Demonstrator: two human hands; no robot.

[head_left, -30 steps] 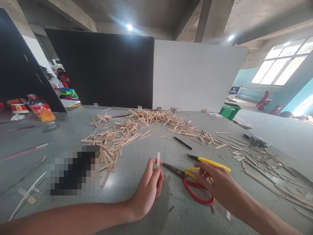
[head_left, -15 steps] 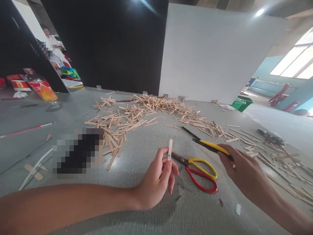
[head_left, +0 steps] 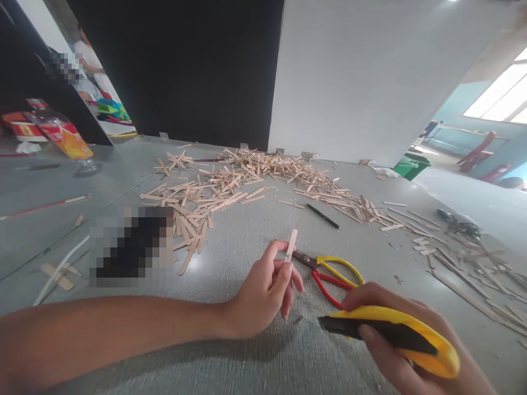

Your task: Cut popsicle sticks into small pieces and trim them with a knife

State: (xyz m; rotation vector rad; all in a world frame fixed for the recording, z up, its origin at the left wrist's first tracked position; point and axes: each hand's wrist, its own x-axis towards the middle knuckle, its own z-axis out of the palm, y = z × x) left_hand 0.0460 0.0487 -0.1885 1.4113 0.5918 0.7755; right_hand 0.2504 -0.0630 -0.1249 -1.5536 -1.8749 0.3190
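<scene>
grey worktop (head_left: 239,230) scattered with loose, flat, pale wooden sticks (head_left: 284,167), backed by a black upright panel (head_left: 185,71) and a white upright panel (head_left: 349,77). the left hand (head_left: 263,293) has its grip pinching one short, round-ended, pale wooden stick (head_left: 291,244), tip upward. the right hand (head_left: 405,299) has its grip wrapped around a yellow-and-black utility knife (head_left: 391,329) (dark end pointing left), apart from that stick. dark-bladed scissors with red and yellow handles (head_left: 315,264) lie just beyond, partly hidden.

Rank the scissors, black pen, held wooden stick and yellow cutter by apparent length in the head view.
1. Yellow cutter, probably enlarged by nearness
2. Scissors, partly hidden
3. Black pen
4. Wooden stick, as far as visible
</scene>
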